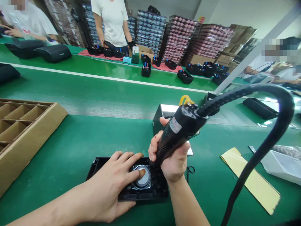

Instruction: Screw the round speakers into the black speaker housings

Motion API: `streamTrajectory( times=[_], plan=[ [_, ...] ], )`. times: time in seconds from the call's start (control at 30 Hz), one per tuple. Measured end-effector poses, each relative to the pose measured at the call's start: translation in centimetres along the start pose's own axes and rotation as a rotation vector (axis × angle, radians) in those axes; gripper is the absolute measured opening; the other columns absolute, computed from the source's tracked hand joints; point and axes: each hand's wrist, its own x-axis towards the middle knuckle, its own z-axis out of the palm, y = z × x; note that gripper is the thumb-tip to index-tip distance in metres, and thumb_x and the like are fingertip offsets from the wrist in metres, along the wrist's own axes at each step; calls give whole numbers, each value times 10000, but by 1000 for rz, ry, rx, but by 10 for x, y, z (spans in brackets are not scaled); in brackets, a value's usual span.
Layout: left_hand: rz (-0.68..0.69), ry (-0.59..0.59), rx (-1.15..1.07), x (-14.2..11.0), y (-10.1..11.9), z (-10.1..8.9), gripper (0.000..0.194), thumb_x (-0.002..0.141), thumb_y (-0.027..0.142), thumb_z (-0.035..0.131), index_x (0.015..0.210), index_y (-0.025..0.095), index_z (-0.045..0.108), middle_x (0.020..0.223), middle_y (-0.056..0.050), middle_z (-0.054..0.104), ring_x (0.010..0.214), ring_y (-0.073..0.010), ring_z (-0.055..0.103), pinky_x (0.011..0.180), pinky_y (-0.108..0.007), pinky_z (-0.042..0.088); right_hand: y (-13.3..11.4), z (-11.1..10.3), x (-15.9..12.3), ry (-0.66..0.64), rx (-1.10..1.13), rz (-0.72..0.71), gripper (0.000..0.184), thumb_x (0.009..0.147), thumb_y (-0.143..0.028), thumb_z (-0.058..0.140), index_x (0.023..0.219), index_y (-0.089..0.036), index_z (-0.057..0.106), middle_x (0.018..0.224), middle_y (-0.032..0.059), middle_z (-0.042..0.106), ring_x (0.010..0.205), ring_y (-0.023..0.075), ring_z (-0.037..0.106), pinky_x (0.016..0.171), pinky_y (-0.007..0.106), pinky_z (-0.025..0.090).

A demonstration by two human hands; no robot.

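Observation:
A black plastic speaker housing point(155, 196) lies on the green bench, with a round speaker driver point(144, 182) seated in it. My left hand point(117, 175) grips the housing, its thumb at the near edge and fingers across the far side. One fingertip rests on the driver. Wrapped in my right hand point(172, 160) is a black electric screwdriver point(177, 131), tilted with its lower end down at the housing beside the driver. Its bit is hidden. A thick black cable point(279, 91) loops from its top to the right.
A divided cardboard tray point(30, 138) stands at left. Behind the screwdriver is a box point(157, 121); scissors point(192, 169) lie right of my hand. Yellow card point(254, 182) and a white tray point(282, 163) lie farther right. Across the belt, people stand near several black housings point(146, 69).

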Motion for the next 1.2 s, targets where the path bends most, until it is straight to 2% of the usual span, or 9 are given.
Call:
streamTrajectory(
  times=[0.1, 0.3, 0.37, 0.5, 0.57, 0.7, 0.83, 1.0, 1.2],
  plan=[
    [4, -4, 9, -1, -1, 1, 545, 808, 314, 727, 1337, 299, 594, 1607, -109, 465, 1352, -408, 489, 1092, -644, 385, 3, -2, -1, -11, 9, 4, 583, 971, -771, 442, 861, -241, 659, 720, -27, 558, 469, 86, 504, 420, 244, 389],
    [42, -22, 11, 1, -3, 0, 542, 812, 300, 718, 1338, 285, 585, 1600, -133, 460, 1351, -429, 488, 1073, -665, 397, 9, -7, -2, -31, 5, 20, 587, 995, -751, 401, 856, -232, 640, 748, -16, 557, 491, 85, 510, 438, 254, 389],
    [46, -21, 12, 2, -2, -2, 545, 813, 291, 715, 1342, 277, 584, 1581, -142, 475, 1346, -429, 494, 1063, -658, 407, 11, -8, -3, -36, 2, 24, 569, 999, -742, 405, 902, -237, 648, 754, -14, 569, 495, 87, 514, 444, 256, 390],
    [41, -33, -3, 4, -1, -5, 531, 818, 309, 722, 1332, 272, 596, 1487, -139, 544, 1339, -423, 498, 1056, -639, 417, 13, -5, -7, -82, 4, 47, 579, 978, -758, 444, 1259, -283, 619, 736, -25, 585, 465, 106, 491, 440, 271, 373],
    [30, -40, -5, 5, 0, -5, 502, 807, 304, 723, 1296, 268, 614, 1450, -129, 569, 1332, -416, 503, 1066, -628, 413, 14, -4, -9, -112, -6, 68, 628, 973, -764, 448, 1353, -281, 573, 722, -22, 583, 461, 120, 481, 444, 285, 364],
    [-12, -25, -7, 6, 2, -5, 481, 757, 290, 747, 1225, 269, 638, 1410, -106, 595, 1299, -397, 523, 1093, -612, 398, 15, -2, -10, -149, -19, 91, 635, 962, -785, 435, 1333, -289, 574, 702, -25, 564, 455, 128, 454, 451, 294, 359],
    [-4, -53, -28, 6, 4, -8, 517, 804, 308, 733, 1308, 291, 621, 1424, -100, 587, 1320, -390, 506, 1099, -609, 389, 14, -3, -9, -162, -1, 107, 647, 942, -804, 459, 1300, -278, 577, 684, -32, 551, 436, 122, 432, 425, 281, 341],
    [-26, -73, -52, 7, 6, -11, 473, 817, 328, 733, 1280, 296, 639, 1389, -98, 599, 1296, -381, 517, 1082, -599, 408, 16, -5, -8, -162, 21, 106, 641, 934, -819, 456, 1263, -286, 593, 668, -42, 554, 424, 104, 415, 411, 256, 319],
    [-31, -12, 7, 4, 5, -2, 582, 761, 250, 718, 1333, 303, 624, 1508, -111, 569, 1362, -412, 519, 1130, -658, 394, 5, 1, -6, -109, 21, 88, 640, 944, -796, 462, 1350, -321, 603, 709, -36, 577, 449, 93, 453, 428, 238, 370]
  ],
)
